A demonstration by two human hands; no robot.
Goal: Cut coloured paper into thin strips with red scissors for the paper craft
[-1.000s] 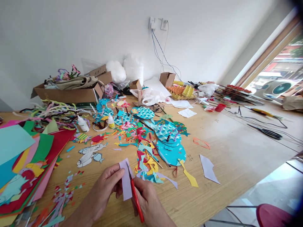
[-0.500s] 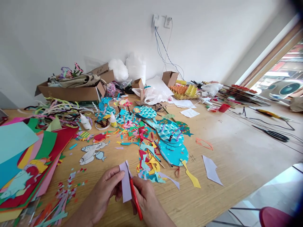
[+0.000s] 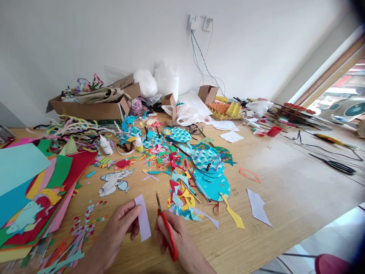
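Note:
My left hand [image 3: 125, 219] pinches a lilac paper strip [image 3: 144, 224] between thumb and fingers, holding it upright above the table. In my right hand [image 3: 178, 228] are red-handled scissors [image 3: 171, 238], their blades pointing away from me and apart from the strip. The blades look closed. Just beyond my hands lie white and blue paper fish cutouts [image 3: 111, 186] and a heap of coloured paper scraps [image 3: 181, 194]. A larger lilac paper piece [image 3: 257, 207] rests to the right, near a yellow scrap [image 3: 235, 217].
Coloured paper sheets [image 3: 19, 167] are stacked at the left, with small snippets [image 3: 85, 224] beside them. Two glue bottles [image 3: 106, 145] stand before a cardboard box [image 3: 85, 110]. Blue decorated discs [image 3: 212, 182] lie mid-table. Black scissors [image 3: 333, 164] and cables are at the right.
The scissors have come away from the lilac strip and moved right. My left hand has shifted slightly left with the strip, and a thin lilac sliver now lies beyond, near the fish.

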